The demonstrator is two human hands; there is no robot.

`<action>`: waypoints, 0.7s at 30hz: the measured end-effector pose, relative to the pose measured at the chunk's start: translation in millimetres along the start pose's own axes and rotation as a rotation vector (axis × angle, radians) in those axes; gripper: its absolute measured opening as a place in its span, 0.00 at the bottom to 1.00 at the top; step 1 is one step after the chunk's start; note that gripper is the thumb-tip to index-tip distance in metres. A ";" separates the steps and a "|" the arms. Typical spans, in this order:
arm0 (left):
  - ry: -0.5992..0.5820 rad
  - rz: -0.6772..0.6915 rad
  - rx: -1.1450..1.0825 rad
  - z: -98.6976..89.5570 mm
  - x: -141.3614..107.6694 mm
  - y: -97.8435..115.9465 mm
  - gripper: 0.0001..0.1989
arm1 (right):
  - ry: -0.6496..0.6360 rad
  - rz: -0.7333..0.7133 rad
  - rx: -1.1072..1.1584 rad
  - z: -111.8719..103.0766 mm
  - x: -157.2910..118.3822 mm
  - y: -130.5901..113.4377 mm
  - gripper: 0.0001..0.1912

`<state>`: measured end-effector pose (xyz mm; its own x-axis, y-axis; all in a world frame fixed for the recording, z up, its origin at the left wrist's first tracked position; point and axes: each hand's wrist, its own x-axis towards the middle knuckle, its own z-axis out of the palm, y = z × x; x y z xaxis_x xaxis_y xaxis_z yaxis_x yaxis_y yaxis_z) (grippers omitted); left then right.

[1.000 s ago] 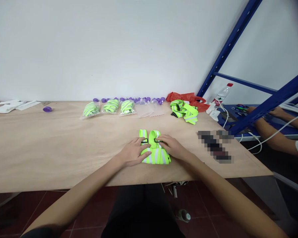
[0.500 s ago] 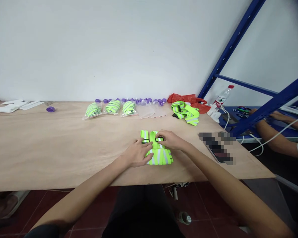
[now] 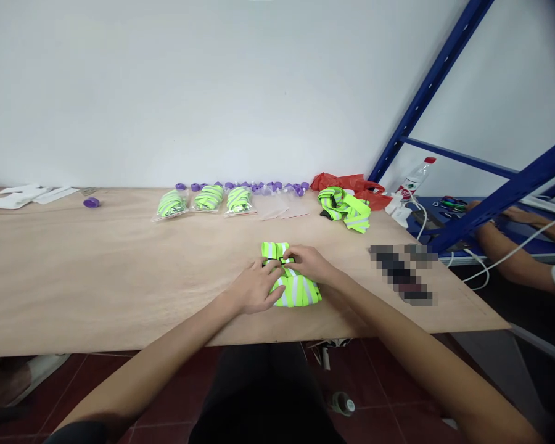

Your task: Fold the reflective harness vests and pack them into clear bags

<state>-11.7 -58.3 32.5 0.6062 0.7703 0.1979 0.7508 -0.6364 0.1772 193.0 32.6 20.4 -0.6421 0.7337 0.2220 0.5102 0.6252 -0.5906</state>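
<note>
A folded neon-yellow reflective vest strap bundle (image 3: pixel 298 292) with silver stripes lies near the table's front edge. My left hand (image 3: pixel 255 285) holds its left side down, the fingertips at a black buckle and the thumb across the lower folds. From the right, my right hand (image 3: pixel 309 264) pinches a strap piece with a dark buckle, close against my left fingertips. Upper strap loops (image 3: pixel 274 249) stick out beyond both hands. What lies under my fingers is partly hidden.
Three clear bags of yellow straps (image 3: pixel 209 198) stand at the back, beside flat clear bags (image 3: pixel 274 206) and several purple rolls (image 3: pixel 259 187). Loose reflective straps (image 3: pixel 346 209) lie by a red plastic bag (image 3: pixel 374 196). Blue shelving (image 3: pixel 444 74) and another person's arm (image 3: pixel 504 250) are at right.
My right hand has shifted slightly left, bringing its strap piece against the left one. The gap between the upper strap loops has closed. My left hand has barely moved.
</note>
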 end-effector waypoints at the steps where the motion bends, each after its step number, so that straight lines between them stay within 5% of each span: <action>1: 0.012 -0.010 -0.004 0.9 0.0 -0.3 0.22 | -0.001 -0.001 -0.009 0.3 0.2 0.8 0.03; 9: -0.021 -0.019 0.021 2.1 -0.1 -1.3 0.26 | -0.195 -0.090 -0.058 -17.5 -22.7 -14.6 0.17; 15: -0.039 -0.006 0.024 -1.2 -3.9 3.6 0.28 | -0.228 -0.100 -0.089 -14.7 -64.0 -24.2 0.54; 21: -0.031 0.026 -0.055 -2.6 -19.7 23.4 0.25 | -0.126 -0.167 -0.116 -2.3 -90.8 -35.7 0.36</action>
<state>-6.8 -88.5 35.3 0.6342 0.7536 0.1730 0.7195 -0.6571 0.2248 234.5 -55.8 23.1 -0.7858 0.5830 0.2067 0.4483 0.7670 -0.4591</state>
